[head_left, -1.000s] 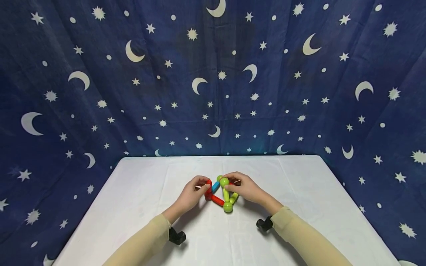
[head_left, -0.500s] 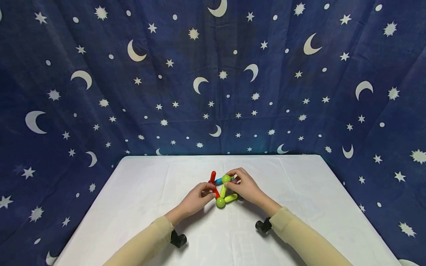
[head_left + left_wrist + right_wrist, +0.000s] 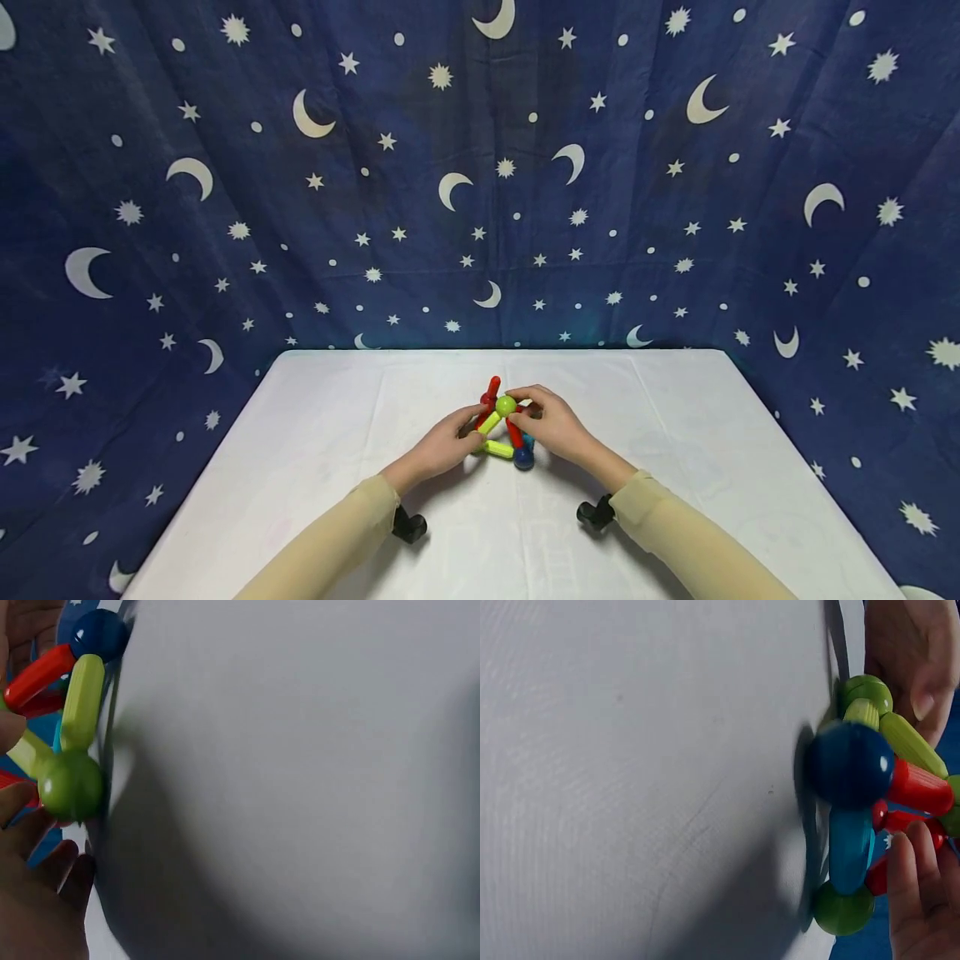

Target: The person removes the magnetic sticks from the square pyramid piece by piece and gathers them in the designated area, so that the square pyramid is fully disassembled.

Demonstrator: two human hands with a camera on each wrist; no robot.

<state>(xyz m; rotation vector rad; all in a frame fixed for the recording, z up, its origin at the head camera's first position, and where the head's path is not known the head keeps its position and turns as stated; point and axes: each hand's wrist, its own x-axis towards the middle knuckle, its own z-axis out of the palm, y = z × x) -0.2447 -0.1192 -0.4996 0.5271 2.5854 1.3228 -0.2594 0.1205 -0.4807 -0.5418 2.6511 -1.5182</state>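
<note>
A small frame of magnetic building rods and balls stands on the white table, a green ball (image 3: 506,406) at its top. Its front corner is a dark blue ball (image 3: 523,458), joined by a red rod (image 3: 514,433) and a yellow-green rod (image 3: 498,449). My left hand (image 3: 442,442) holds the left corner, largely covering the lower green ball (image 3: 71,786) in the head view. With thumb and fingers around the top ball's right side, my right hand (image 3: 557,423) grips the frame. Behind, a red rod (image 3: 493,387) sticks up from a red ball (image 3: 487,401).
A white cloth covers the table (image 3: 337,392). Behind it hangs a dark blue curtain (image 3: 420,208) with moons and stars. Black wrist devices (image 3: 409,525) sit under both sleeves. A light blue rod (image 3: 850,851) and another green ball (image 3: 844,909) form the frame's right side.
The frame has turned: its front green ball has swung left, the blue ball has come to the front. My left hand has moved from the upright red rod to the green corner.
</note>
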